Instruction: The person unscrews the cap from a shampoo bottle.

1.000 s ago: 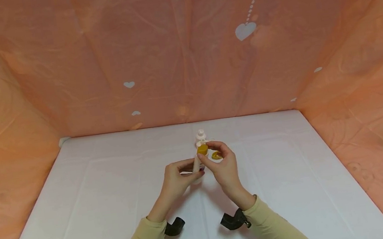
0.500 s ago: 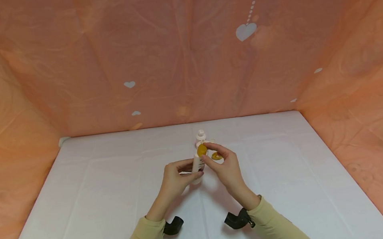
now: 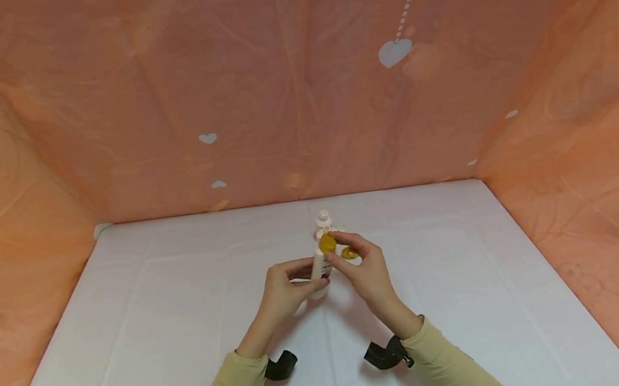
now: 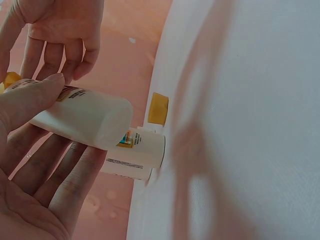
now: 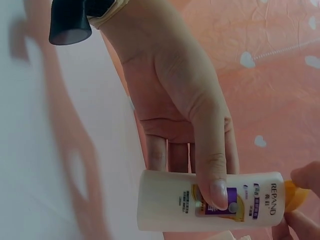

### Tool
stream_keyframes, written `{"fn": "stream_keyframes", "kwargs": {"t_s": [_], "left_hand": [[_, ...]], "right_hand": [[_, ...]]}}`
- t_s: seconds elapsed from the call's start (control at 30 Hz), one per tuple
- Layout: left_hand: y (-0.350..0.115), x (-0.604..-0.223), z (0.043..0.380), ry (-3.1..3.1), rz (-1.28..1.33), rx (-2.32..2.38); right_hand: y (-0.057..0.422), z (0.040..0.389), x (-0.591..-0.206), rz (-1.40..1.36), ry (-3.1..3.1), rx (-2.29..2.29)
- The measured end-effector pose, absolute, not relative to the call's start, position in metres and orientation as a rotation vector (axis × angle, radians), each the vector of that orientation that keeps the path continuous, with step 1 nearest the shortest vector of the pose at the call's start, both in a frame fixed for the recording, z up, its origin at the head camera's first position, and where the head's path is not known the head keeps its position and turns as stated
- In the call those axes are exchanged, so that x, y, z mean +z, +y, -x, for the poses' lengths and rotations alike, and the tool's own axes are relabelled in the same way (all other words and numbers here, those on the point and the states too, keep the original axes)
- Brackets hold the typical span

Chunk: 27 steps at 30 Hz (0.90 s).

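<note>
A white plastic bottle [image 3: 319, 268] with a printed label is tilted in the middle of the table, its base raised in the left wrist view. My left hand [image 3: 284, 291] grips its body, the thumb [image 5: 212, 165] lying across the label. The yellow cap [image 3: 326, 243] is at the bottle's top end, and my right hand [image 3: 363, 270] pinches it between thumb and fingers. Whether the cap sits on the neck or is a little off it, I cannot tell. A second yellow cap [image 3: 349, 253] is on the table beyond my right hand.
Behind my hands stands an uncapped white bottle [image 3: 323, 220], with more white bottle parts partly hidden by my right hand. White cloth covers the table [image 3: 188, 339]. Orange curtains [image 3: 296, 90] with pale hearts close in the back and sides.
My right hand has shifted slightly right and turned the yellow cap, which now shows a rounder face. The bottle has turned a little, so more of its label shows. My left hand keeps its place.
</note>
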<state>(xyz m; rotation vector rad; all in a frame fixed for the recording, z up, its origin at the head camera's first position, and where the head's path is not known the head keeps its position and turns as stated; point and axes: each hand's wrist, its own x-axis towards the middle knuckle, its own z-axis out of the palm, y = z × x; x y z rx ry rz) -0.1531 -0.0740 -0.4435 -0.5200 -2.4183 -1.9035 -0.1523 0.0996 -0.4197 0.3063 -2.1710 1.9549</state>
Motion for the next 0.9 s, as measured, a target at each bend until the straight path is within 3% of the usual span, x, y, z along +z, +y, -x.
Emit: {"fn": "stream_keyframes", "kwargs": {"t_s": [0.4,0.9], "left_hand": [[-0.077,-0.456,0.159,-2.406,0.514,-1.898],[-0.074,-0.451,0.157,-2.448,0.461,-1.911]], "right_hand": [[0.099,0.142,-0.396,-0.337,-2.229,2.008],[0.102,0.158,-0.425,-0.362,-2.127,2.129]]}}
